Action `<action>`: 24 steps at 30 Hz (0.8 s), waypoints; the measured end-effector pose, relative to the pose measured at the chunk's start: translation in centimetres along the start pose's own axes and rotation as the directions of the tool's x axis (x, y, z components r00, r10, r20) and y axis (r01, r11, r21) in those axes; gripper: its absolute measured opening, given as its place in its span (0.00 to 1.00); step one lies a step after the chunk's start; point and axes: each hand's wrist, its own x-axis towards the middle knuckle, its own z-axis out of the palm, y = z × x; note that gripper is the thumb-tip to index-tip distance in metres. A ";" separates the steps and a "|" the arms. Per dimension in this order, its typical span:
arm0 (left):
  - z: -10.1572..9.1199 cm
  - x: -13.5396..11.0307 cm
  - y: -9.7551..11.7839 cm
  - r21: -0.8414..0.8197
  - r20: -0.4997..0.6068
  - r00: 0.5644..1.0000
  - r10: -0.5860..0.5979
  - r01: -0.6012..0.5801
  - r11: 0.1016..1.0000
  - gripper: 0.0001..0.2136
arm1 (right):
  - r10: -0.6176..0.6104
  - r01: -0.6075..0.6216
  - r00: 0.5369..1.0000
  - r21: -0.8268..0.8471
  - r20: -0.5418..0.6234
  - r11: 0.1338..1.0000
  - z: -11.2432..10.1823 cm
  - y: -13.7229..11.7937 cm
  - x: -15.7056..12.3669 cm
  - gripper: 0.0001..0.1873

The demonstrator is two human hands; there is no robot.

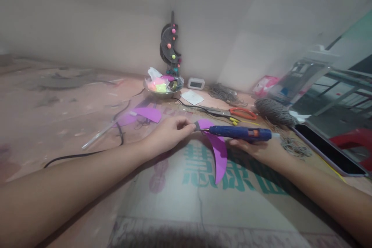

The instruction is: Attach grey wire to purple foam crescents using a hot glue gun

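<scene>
My right hand (pixel 258 149) is wrapped round a blue hot glue gun (pixel 241 133), which lies level with its nozzle pointing left. The nozzle tip reaches the upper end of a purple crescent-shaped piece (pixel 220 153). At that end a small grey wrapped patch (pixel 197 125) shows, pinched between the thumb and fingers of my left hand (pixel 174 131). The crescent curves down toward me over a printed cardboard sheet (pixel 171 205). Whether the nozzle touches the grey patch or sits just over it, I cannot tell.
Beyond my hands lie orange-handled scissors (pixel 244 113), grey yarn (pixel 274 111), a small white clock (pixel 196 83) and a metal bowl (pixel 162 93) of craft bits. A clear glue stick (pixel 97 135) and more purple pieces (pixel 148 114) are left. A phone (pixel 329 149) lies right.
</scene>
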 end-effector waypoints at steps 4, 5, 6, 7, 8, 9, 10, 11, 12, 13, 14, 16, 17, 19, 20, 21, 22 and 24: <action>0.0 0.1 0.0 0.000 0.002 1.000 0.008 -0.008 1.000 0.13 | 0.017 -0.017 1.000 -0.023 -0.012 1.000 -0.1 -0.3 0.0 0.12; 0.1 0.1 0.0 0.003 0.001 1.000 0.013 -0.013 1.000 0.13 | 0.018 -0.019 1.000 -0.024 -0.017 1.000 -0.1 -0.3 0.0 0.12; 0.1 0.1 0.0 0.006 0.003 1.000 0.017 -0.018 1.000 0.13 | 0.018 -0.018 1.000 -0.024 -0.015 1.000 -0.1 -0.3 0.1 0.12; 0.1 0.1 0.0 0.011 0.007 1.000 0.022 -0.022 1.000 0.13 | 0.016 -0.016 1.000 -0.025 -0.007 1.000 -0.1 -0.3 0.1 0.12; 0.1 0.1 0.0 0.015 0.011 1.000 0.026 -0.026 1.000 0.13 | 0.017 -0.017 1.000 -0.024 -0.008 1.000 0.0 -0.3 0.1 0.12; 0.1 0.0 0.0 0.018 0.016 0.999 0.028 -0.029 0.999 0.13 | 0.017 -0.017 1.000 -0.022 -0.010 1.000 0.0 -0.3 0.1 0.12; 0.0 0.0 0.0 0.018 0.019 0.999 0.029 -0.030 0.999 0.13 | 0.020 -0.021 1.000 -0.020 -0.017 1.000 0.0 -0.3 0.1 0.12; 0.0 0.0 -0.1 0.016 0.020 0.999 0.030 -0.031 0.999 0.13 | 0.027 -0.028 0.999 -0.015 -0.020 0.999 0.0 -0.3 0.1 0.12; 0.0 0.0 -0.1 0.015 0.021 0.999 0.031 -0.031 0.999 0.14 | 0.037 -0.037 0.999 -0.007 -0.021 0.999 0.0 -0.3 0.0 0.12; 0.0 0.0 -0.1 0.015 0.022 0.999 0.032 -0.032 0.999 0.14 | 0.046 -0.046 0.999 0.008 -0.021 0.999 0.0 -0.4 0.0 0.11; 0.0 0.0 -0.1 0.017 0.020 0.999 0.031 -0.031 0.999 0.14 | 0.055 -0.055 0.998 0.027 -0.018 0.998 0.0 -0.5 0.0 0.11; 0.0 0.0 -0.1 0.025 0.018 0.999 0.029 -0.029 0.999 0.15 | 0.064 -0.063 0.998 0.065 -0.019 0.996 0.0 -0.7 0.0 0.10; 0.0 0.0 -0.1 0.027 0.022 0.999 0.028 -0.028 0.999 0.15 | 0.061 -0.060 0.998 0.080 -0.019 0.995 0.0 -0.8 0.0 0.10; 0.1 0.1 -0.1 0.024 0.029 0.999 0.028 -0.028 0.999 0.15 | 0.048 -0.045 0.998 0.100 -0.034 0.994 0.0 -0.9 0.0 0.11; 0.1 0.1 -0.2 0.021 0.033 0.999 0.030 -0.031 0.999 0.15 | 0.045 -0.041 0.998 0.101 -0.037 0.994 0.0 -1.0 0.0 0.11; 0.1 0.1 -0.2 0.020 0.036 0.999 0.034 -0.035 0.999 0.15 | 0.043 -0.040 0.998 0.097 -0.038 0.994 0.0 -1.1 0.1 0.12; 0.1 0.1 -0.2 0.020 0.036 0.999 0.039 -0.040 0.999 0.15 | 0.044 -0.040 0.998 0.087 -0.042 0.995 -0.1 -1.1 0.1 0.13; 0.1 0.1 -0.3 0.021 0.034 0.998 0.050 -0.051 0.998 0.15 | 0.038 -0.035 0.998 0.050 -0.046 0.998 -0.1 -1.1 0.1 0.13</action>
